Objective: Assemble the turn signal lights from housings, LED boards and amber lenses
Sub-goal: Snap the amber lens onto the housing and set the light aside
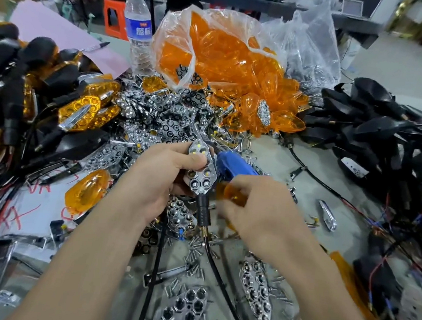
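Chrome-faced signal light [201, 169] sat gripped in the left hand [156, 177] over the middle of the bench [272, 155] — the right hand [259, 211] pinched an amber lens [233, 195] just beside it.

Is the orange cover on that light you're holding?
Off: the light shows bare chrome; the right hand holds an amber lens beside it.

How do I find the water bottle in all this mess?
Start at the big clear bag of orange lenses at the back. Just left of it stands the water bottle. It alone is upright and clear, with a blue label.
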A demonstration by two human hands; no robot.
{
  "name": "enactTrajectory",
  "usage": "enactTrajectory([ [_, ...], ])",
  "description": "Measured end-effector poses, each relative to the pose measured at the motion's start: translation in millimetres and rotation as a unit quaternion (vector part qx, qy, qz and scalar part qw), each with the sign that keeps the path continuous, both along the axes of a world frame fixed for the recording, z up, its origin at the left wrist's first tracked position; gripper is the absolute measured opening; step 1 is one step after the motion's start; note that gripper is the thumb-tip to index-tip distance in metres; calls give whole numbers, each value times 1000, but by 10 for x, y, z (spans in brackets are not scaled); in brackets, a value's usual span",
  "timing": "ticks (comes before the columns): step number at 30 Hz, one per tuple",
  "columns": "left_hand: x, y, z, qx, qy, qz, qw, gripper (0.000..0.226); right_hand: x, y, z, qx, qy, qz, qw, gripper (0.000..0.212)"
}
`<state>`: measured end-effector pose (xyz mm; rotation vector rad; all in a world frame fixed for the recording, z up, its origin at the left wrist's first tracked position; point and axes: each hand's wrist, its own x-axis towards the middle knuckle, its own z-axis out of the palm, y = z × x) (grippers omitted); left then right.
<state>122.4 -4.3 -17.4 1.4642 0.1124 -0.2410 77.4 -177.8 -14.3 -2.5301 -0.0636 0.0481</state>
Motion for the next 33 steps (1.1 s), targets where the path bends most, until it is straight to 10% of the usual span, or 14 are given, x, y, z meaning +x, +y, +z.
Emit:
enactTrajectory([
  [5,-26,-106,-47,16,-43,-15,999,27,11,116,-54,150,-172,-93,969,16],
  [10,-12,-192,-119,56,-102,50,992,28,14,206,-110,325,28,80,942,27],
  [14,1,-206,-125,75,-107,88,987,20,4,179,-176,269,1,66,961,77],
  [23,10,-225,-168,75,-99,93,988,28,40,82,-131,380,-169,-104,903,36],
  [33,-41,-249,-133,-9,-70,49,996,25,13,181,-174,247,-128,6,961,55],
])
